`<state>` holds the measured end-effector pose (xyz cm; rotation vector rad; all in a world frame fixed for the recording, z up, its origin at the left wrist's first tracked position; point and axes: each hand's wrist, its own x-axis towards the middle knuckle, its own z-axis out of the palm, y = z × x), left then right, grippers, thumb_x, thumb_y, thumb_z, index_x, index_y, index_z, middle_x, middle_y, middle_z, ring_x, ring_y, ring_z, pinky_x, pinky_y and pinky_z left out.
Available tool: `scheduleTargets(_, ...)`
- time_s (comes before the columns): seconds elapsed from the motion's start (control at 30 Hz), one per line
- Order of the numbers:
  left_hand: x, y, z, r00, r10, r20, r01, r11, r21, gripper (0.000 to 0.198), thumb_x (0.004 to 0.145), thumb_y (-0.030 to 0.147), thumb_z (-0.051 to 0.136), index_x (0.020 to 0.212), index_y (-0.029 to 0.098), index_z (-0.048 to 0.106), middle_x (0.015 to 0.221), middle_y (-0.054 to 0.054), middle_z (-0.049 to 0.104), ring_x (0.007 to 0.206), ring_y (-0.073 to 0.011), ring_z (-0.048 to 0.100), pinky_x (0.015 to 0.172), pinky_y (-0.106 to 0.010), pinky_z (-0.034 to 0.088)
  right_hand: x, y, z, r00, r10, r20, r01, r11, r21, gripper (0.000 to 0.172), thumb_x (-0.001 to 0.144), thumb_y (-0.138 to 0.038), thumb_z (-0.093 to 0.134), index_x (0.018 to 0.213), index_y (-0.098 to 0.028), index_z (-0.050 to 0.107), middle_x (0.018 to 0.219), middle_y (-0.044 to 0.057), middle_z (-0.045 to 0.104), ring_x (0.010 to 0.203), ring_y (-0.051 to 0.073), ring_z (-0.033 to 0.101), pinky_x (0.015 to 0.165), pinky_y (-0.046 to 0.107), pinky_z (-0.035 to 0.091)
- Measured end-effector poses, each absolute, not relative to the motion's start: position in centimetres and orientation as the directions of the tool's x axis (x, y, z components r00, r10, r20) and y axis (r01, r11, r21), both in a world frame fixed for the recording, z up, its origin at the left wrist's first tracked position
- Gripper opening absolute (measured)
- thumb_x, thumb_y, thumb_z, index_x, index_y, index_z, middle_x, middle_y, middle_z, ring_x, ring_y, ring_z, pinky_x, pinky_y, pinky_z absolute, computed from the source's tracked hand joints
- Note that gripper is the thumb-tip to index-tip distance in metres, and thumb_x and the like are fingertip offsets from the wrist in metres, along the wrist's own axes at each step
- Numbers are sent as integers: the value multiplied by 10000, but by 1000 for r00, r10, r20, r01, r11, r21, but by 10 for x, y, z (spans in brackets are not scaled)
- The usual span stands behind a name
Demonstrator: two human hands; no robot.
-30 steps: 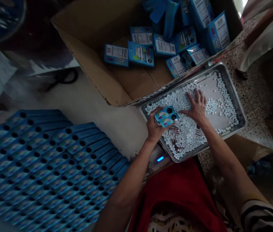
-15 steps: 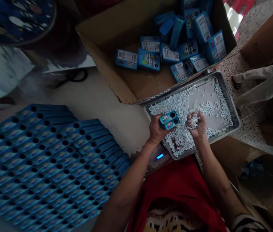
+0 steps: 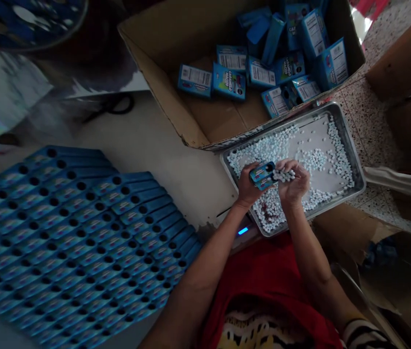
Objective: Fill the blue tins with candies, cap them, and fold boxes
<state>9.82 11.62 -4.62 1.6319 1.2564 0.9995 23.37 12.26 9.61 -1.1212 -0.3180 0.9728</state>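
Note:
My left hand (image 3: 248,188) is closed around two small blue candy boxes (image 3: 262,176), held side by side over the left part of a metal tray (image 3: 359,167). A dark round hole shows in the end of the upper box. Against the right ends of the boxes, my right hand (image 3: 294,186) is cupped round a handful of small white candies (image 3: 284,175). These candies cover the hole of the lower box; whether any are inside cannot be seen. Loose pale candies (image 3: 276,143) lie across the tray below both hands.
A large cardboard carton (image 3: 223,121) with several blue boxes stands behind the tray. On the left are packed rows of blue boxes (image 3: 81,232) with round holes. Black-handled scissors (image 3: 120,104) lie on the table. A lit blue display (image 3: 242,231) shows beside the tray.
My right hand has moved left with its handful of candies, up to the ends of the boxes. My left hand has shifted slightly right and up. A person's legs at right have mostly left view.

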Motion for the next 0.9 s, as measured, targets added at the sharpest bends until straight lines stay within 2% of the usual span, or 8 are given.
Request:
scheduleTargets(0.3, 91, 118, -32, 266, 949, 169, 333, -254, 908, 936, 713, 540, 958, 1437, 244, 444, 1375, -134, 608, 1303, -307, 656, 1126, -496, 550, 215, 112, 86, 629, 758, -174, -372, 97, -923, 454, 932, -658, 493, 702, -279, 593, 719, 19, 580, 763, 219, 595, 869, 406, 499)
scheduleTargets(0.4, 93, 120, -33, 286, 948, 138, 319, -229, 920, 981, 744, 499, 941, 1502, 251, 370, 1447, -155, 560, 1363, -309, 628, 1156, -486, 536, 206, 105, 86, 610, 781, -130, -305, 80, -949, 435, 955, -639, 474, 800, -280, 665, 866, 49, 688, 960, 253, 682, 1027, 468, 500)
scheduleTargets(0.5, 90, 116, -26, 294, 949, 110, 327, -208, 922, 1152, 687, 460, 988, 1577, 267, 283, 1572, -189, 482, 1492, -344, 531, 1244, -514, 462, 217, 82, 79, 570, 813, -123, -235, 18, -972, 437, 991, -593, 422, 987, -281, 727, 1141, 74, 745, 1243, 271, 668, 1155, 521, 445)
scheduleTargets(0.6, 84, 88, -11, 140, 989, 43, 368, -92, 925, 1277, 652, 413, 1021, 1624, 262, 207, 1654, -218, 399, 1579, -369, 421, 1290, -530, 406, 257, 42, 62, 640, 754, -148, 64, -245, -967, 391, 996, -513, 456, 1133, -263, 724, 1296, 97, 707, 1330, 272, 618, 1153, 513, 447)
scheduleTargets(0.7, 81, 40, 2, -97, 990, -105, 403, 135, 905, 903, 842, 313, 881, 1549, 239, 322, 1513, -193, 523, 1417, -315, 588, 1143, -481, 551, 305, 7, 45, 710, 677, -196, 414, -625, -662, 465, 1015, -497, 444, 1269, -201, 697, 1292, 156, 659, 1248, 303, 622, 1107, 518, 476)
scheduleTargets(0.77, 84, 13, 7, -92, 971, -222, 522, 237, 820, 712, 854, 228, 846, 1448, 221, 453, 1347, -156, 611, 1257, -304, 669, 1039, -471, 600, 326, -2, 39, 685, 663, -302, 548, -742, -388, 576, 1048, -533, 409, 1474, -195, 598, 1351, 185, 608, 1186, 322, 641, 1032, 512, 519)
scheduleTargets(0.83, 94, 0, 11, 28, 950, -311, 678, 211, 704, 820, 758, 187, 919, 1457, 204, 490, 1342, -168, 617, 1270, -350, 650, 1074, -521, 572, 331, 1, 36, 648, 643, -410, 634, -752, -178, 669, 1067, -591, 408, 1627, -229, 452, 1407, 202, 569, 1129, 335, 665, 946, 490, 547)
scheduleTargets(0.9, 109, 2, 14, 149, 915, -374, 792, 116, 599, 1066, 636, 191, 1003, 1549, 184, 452, 1459, -223, 562, 1345, -422, 595, 1127, -577, 525, 321, 8, 35, 623, 638, -452, 689, -721, -68, 719, 1072, -632, 408, 1678, -245, 385, 1407, 209, 567, 1100, 346, 676, 895, 470, 551)
